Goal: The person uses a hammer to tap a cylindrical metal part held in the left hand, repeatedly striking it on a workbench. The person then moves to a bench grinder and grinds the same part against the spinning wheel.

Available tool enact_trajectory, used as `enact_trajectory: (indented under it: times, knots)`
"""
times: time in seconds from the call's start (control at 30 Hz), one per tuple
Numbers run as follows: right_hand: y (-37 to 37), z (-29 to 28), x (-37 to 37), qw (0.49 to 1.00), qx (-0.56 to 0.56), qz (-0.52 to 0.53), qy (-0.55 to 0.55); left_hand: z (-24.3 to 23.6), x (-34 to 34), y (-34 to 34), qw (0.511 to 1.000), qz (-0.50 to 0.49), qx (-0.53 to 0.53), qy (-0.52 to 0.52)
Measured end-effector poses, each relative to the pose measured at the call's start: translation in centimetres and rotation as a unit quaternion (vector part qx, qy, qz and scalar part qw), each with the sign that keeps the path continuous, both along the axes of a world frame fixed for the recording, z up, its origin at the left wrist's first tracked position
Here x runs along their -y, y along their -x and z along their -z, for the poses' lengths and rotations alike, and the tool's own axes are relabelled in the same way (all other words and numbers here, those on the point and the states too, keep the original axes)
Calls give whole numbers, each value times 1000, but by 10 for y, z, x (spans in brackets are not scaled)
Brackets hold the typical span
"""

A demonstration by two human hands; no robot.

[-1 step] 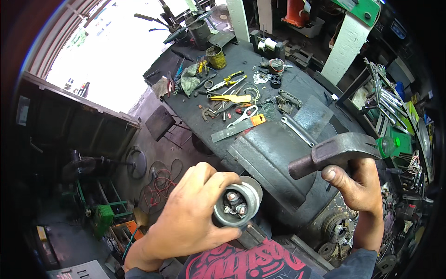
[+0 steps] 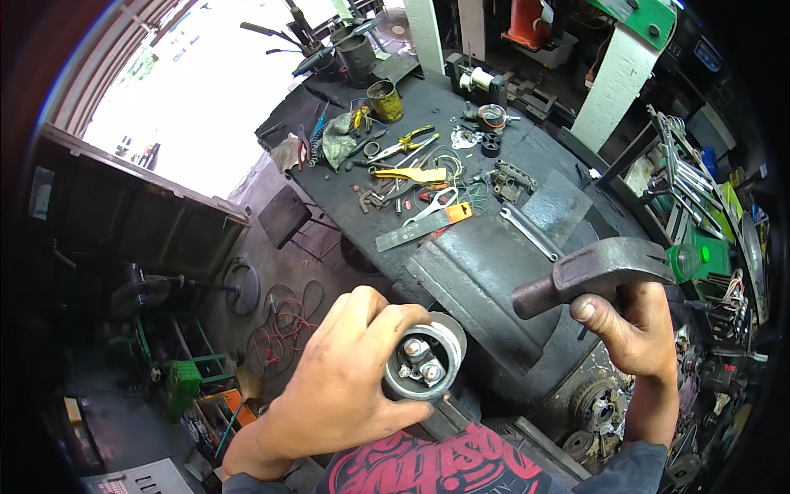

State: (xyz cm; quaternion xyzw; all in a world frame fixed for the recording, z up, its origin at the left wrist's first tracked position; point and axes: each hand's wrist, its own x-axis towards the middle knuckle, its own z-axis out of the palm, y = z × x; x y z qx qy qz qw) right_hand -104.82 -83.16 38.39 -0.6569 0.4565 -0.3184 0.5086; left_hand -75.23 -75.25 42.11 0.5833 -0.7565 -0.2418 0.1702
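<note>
My left hand (image 2: pixel 341 375) is wrapped round a grey metal cylinder (image 2: pixel 453 350), whose open end faces the camera and shows bolt terminals (image 2: pixel 421 362) inside. It is held over a dark metal bar (image 2: pixel 446 416). On the right, my right hand (image 2: pixel 634 337) grips a claw hammer (image 2: pixel 588 272), its head raised beside the cylinder with the striking face toward the left. Behind both hands is a large dark metal block (image 2: pixel 485 280) on the workbench, with a combination wrench (image 2: pixel 529 230) on it.
The workbench (image 2: pixel 329 206) carries pliers (image 2: pixel 399 148), a yellow can (image 2: pixel 384 103), a file (image 2: pixel 420 227) and scattered parts. A stool (image 2: pixel 284 216), fan (image 2: pixel 243 286) and coiled red cables (image 2: pixel 280 346) are on the left floor. A tool rack (image 2: pixel 683 177) and green bottle (image 2: pixel 687 262) are at right.
My left hand and the cylinder have shifted very slightly to the right; the hammer in my right hand is almost unchanged.
</note>
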Motion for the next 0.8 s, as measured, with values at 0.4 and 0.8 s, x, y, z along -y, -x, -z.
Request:
enact_trajectory:
  times: [0.4, 0.8]
  knots:
    - [-15, -4, 0, 1000, 17, -10, -5, 98, -16, 12, 913, -64, -402, 36]
    - [-64, -57, 9, 945, -98, -201, 239, 78, -22, 12, 940, -115, -320, 14]
